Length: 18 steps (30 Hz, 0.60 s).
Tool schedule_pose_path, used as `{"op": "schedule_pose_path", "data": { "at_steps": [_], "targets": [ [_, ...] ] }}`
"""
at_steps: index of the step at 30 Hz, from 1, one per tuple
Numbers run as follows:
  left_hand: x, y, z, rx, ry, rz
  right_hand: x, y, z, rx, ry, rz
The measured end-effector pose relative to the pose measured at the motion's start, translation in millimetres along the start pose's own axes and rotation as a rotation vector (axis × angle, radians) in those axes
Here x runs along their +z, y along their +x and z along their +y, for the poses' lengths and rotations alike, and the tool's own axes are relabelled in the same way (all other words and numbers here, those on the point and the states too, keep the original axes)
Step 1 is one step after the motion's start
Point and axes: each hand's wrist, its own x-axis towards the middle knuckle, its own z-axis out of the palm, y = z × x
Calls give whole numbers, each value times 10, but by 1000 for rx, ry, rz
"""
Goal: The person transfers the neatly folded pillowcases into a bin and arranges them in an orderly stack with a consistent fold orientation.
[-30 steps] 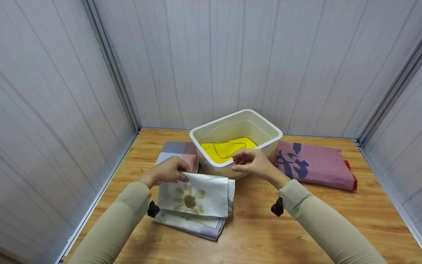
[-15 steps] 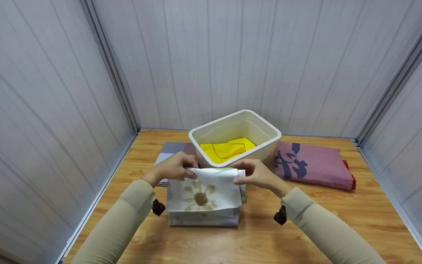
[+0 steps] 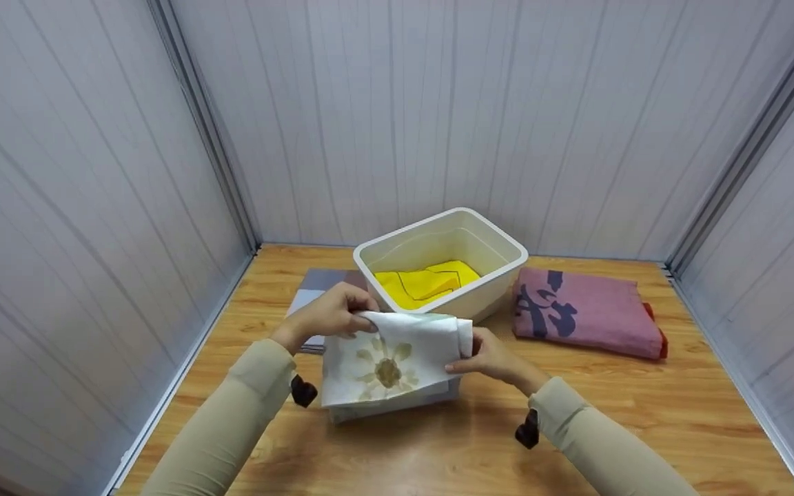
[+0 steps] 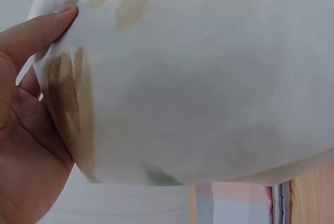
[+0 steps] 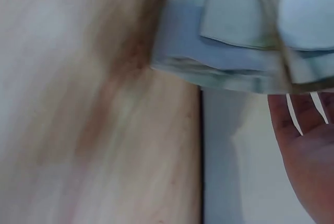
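Just on the near side of the white bin (image 3: 453,242), the folded flowered cloth (image 3: 400,355) is held between both hands: the left hand (image 3: 331,313) pinches its upper edge, the right hand (image 3: 497,359) grips its right edge. The step looks like gathering its layers; the next move seems to call for keeping them aligned.
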Motion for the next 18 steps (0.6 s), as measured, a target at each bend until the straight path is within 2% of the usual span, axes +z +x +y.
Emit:
{"op": "schedule_pose_path", "data": {
  "at_steps": [4,8,13,18],
  "targets": [
    [11,16,13,0,-42,4,42,-38,101,22,-42,15],
    [17,20,3,3,-45,5,60,-57,152,-9,-25,50],
    [51,3,-64,11,-27,-5,41,-90,123,-60,-15,98],
    [61,3,-121,-3,-56,8,-24,-106,10,-51,-51,182]
  ]
}}
